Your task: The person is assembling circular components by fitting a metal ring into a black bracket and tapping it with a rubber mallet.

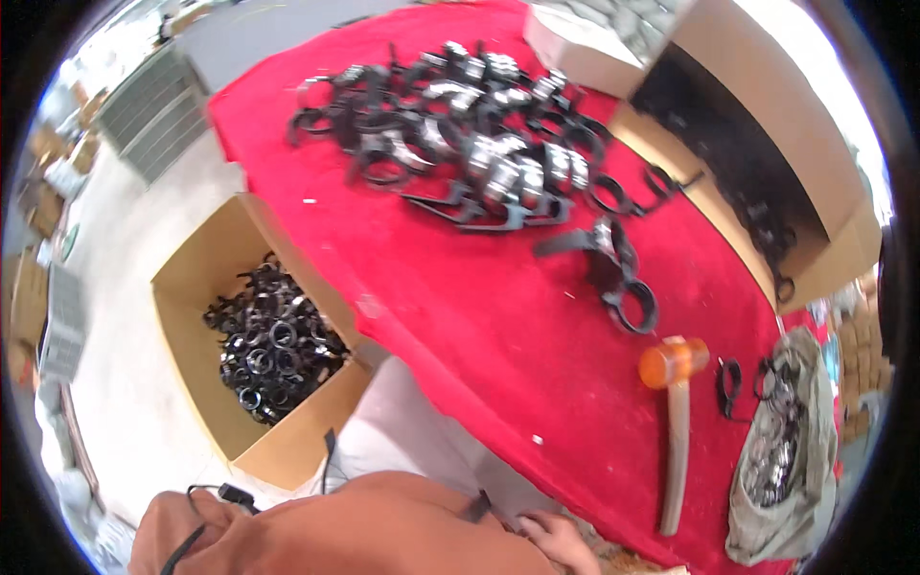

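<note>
Right hand [562, 542] by table's [460, 316] near edge; grip can't be told. Mallet [678, 441] at right; clamps [503, 177] heaped far; box [192, 331] left.

Bears on the red-covered table [460, 316] a far-side heap of black-and-metal ring parts [503, 172], a white carton [580, 50], an open cardboard box [781, 96], an orange-headed mallet [677, 431], a grey sack [815, 422]. Supports on the pale floor [125, 316] a parts-filled box [307, 422].
</note>
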Demonstrator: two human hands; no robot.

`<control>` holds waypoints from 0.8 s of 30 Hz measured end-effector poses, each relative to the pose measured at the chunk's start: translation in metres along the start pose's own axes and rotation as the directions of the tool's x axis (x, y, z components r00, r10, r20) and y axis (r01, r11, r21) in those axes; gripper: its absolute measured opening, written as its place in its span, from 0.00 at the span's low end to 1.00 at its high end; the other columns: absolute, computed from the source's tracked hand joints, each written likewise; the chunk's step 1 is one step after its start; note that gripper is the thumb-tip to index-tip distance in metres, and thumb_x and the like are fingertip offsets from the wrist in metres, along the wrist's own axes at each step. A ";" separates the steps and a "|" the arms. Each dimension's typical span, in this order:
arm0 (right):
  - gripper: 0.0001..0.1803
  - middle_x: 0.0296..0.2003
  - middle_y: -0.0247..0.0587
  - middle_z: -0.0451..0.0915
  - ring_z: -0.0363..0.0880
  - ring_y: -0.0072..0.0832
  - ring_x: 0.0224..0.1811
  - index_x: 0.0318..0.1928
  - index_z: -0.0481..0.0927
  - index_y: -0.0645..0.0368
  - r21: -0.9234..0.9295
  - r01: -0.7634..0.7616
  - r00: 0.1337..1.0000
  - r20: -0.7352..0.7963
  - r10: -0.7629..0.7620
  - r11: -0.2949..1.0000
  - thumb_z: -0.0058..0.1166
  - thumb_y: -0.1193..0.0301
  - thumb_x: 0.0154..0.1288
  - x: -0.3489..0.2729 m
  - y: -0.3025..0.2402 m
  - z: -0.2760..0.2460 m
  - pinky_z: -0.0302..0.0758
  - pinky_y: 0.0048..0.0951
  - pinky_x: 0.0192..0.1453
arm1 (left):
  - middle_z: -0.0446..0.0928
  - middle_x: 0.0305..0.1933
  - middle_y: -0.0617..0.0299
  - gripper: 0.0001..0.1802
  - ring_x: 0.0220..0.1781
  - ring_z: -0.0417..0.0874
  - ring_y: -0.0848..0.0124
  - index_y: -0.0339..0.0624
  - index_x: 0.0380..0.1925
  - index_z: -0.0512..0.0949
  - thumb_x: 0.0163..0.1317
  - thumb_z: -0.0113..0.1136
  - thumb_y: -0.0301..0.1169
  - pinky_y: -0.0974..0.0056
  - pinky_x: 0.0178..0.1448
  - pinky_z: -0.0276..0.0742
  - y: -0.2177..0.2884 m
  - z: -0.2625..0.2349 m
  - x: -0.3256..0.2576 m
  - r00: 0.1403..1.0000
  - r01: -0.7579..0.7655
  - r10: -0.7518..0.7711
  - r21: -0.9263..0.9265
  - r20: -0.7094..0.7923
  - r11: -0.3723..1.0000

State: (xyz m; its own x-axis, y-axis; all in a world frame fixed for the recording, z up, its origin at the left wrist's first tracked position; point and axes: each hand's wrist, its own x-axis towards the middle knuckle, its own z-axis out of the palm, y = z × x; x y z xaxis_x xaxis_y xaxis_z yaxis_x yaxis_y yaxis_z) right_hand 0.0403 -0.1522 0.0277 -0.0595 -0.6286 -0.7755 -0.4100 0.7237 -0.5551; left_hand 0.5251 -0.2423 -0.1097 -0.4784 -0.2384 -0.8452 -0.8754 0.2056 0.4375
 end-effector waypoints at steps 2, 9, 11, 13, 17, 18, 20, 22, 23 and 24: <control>0.20 0.39 0.51 0.79 0.78 0.38 0.38 0.49 0.74 0.62 0.329 0.078 0.995 -0.079 -0.055 0.941 0.50 0.62 0.61 -0.035 -0.059 -0.014 0.73 0.36 0.45 | 0.78 0.40 0.46 0.17 0.42 0.78 0.53 0.40 0.40 0.77 0.57 0.50 0.39 0.55 0.47 0.71 -0.002 0.011 0.008 0.997 -0.075 0.075 0.020 -0.018 0.997; 0.13 0.38 0.50 0.76 0.76 0.40 0.40 0.45 0.75 0.65 -0.706 0.524 0.201 -0.441 -0.875 0.477 0.51 0.75 0.59 -0.034 -0.138 -0.021 0.73 0.32 0.44 | 0.78 0.40 0.46 0.17 0.42 0.78 0.53 0.39 0.40 0.77 0.57 0.51 0.39 0.55 0.47 0.71 0.005 0.027 0.011 0.972 -0.226 0.233 0.154 -0.025 0.962; 0.17 0.44 0.52 0.73 0.72 0.43 0.45 0.48 0.73 0.64 -0.784 0.407 0.211 -0.418 -0.883 0.469 0.51 0.72 0.59 -0.015 -0.134 -0.028 0.69 0.36 0.49 | 0.78 0.40 0.46 0.17 0.42 0.78 0.53 0.39 0.40 0.77 0.56 0.51 0.39 0.55 0.47 0.71 0.009 0.020 0.004 0.967 -0.243 0.254 0.208 -0.025 0.947; 0.20 0.50 0.54 0.70 0.68 0.47 0.51 0.52 0.71 0.63 -0.844 0.279 0.226 -0.405 -0.886 0.457 0.52 0.68 0.59 0.001 -0.126 -0.034 0.66 0.41 0.55 | 0.78 0.39 0.46 0.17 0.42 0.78 0.53 0.39 0.40 0.77 0.56 0.51 0.40 0.55 0.47 0.71 0.010 0.006 0.002 0.962 -0.258 0.273 0.262 -0.020 0.930; 0.30 0.59 0.55 0.61 0.58 0.53 0.58 0.60 0.63 0.60 -0.880 0.148 0.272 -0.402 -0.874 0.451 0.48 0.59 0.60 0.022 -0.125 -0.034 0.55 0.50 0.62 | 0.78 0.37 0.49 0.19 0.40 0.78 0.57 0.37 0.40 0.76 0.58 0.52 0.42 0.56 0.44 0.71 -0.022 -0.008 0.064 0.868 -0.335 0.360 0.132 -0.342 0.933; 0.30 0.60 0.55 0.61 0.58 0.53 0.58 0.60 0.63 0.60 -0.883 0.115 0.286 -0.409 -0.867 0.454 0.47 0.58 0.61 0.023 -0.122 -0.034 0.55 0.50 0.62 | 0.78 0.40 0.52 0.18 0.42 0.78 0.60 0.37 0.42 0.75 0.62 0.49 0.41 0.59 0.47 0.71 -0.005 -0.039 0.046 0.882 -0.374 0.337 -0.055 -0.330 0.926; 0.29 0.60 0.54 0.61 0.58 0.53 0.58 0.60 0.64 0.58 -0.888 0.067 0.315 -0.414 -0.854 0.455 0.46 0.58 0.61 0.022 -0.120 -0.031 0.55 0.50 0.61 | 0.78 0.41 0.58 0.18 0.44 0.77 0.68 0.36 0.44 0.75 0.66 0.46 0.39 0.64 0.50 0.72 0.049 -0.133 -0.028 0.892 -0.440 0.349 -0.372 -0.288 0.817; 0.28 0.60 0.54 0.62 0.59 0.52 0.58 0.60 0.64 0.58 -0.889 0.040 0.332 -0.419 -0.845 0.456 0.46 0.58 0.61 0.023 -0.123 -0.029 0.55 0.50 0.61 | 0.77 0.39 0.61 0.16 0.43 0.75 0.75 0.36 0.43 0.74 0.67 0.45 0.38 0.67 0.50 0.71 0.080 -0.200 -0.092 0.797 -0.604 0.463 -0.527 -0.387 0.598; 0.28 0.59 0.53 0.62 0.59 0.52 0.58 0.59 0.65 0.58 -0.890 0.019 0.347 -0.421 -0.838 0.455 0.46 0.58 0.61 0.022 -0.123 -0.029 0.55 0.50 0.61 | 0.77 0.39 0.62 0.16 0.43 0.74 0.77 0.36 0.44 0.74 0.67 0.45 0.37 0.69 0.50 0.70 0.090 -0.221 -0.117 0.690 -0.722 0.516 -0.532 -0.507 0.443; 0.28 0.59 0.53 0.62 0.59 0.52 0.58 0.59 0.65 0.58 -0.891 0.018 0.341 -0.422 -0.840 0.454 0.46 0.58 0.61 0.022 -0.123 -0.029 0.55 0.50 0.61 | 0.76 0.42 0.62 0.15 0.45 0.74 0.76 0.37 0.44 0.74 0.67 0.45 0.36 0.68 0.52 0.70 0.102 -0.244 -0.142 0.532 -0.846 0.591 -0.375 -0.605 0.378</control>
State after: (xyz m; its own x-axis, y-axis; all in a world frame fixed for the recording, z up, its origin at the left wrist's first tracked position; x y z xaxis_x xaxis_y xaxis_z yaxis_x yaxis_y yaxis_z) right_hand 0.0633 -0.2630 0.0878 -0.0598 -0.9425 0.3289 -0.9979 0.0640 0.0019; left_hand 0.4870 -0.4189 0.1296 -0.8145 -0.5801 -0.0053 0.0477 -0.0761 0.9960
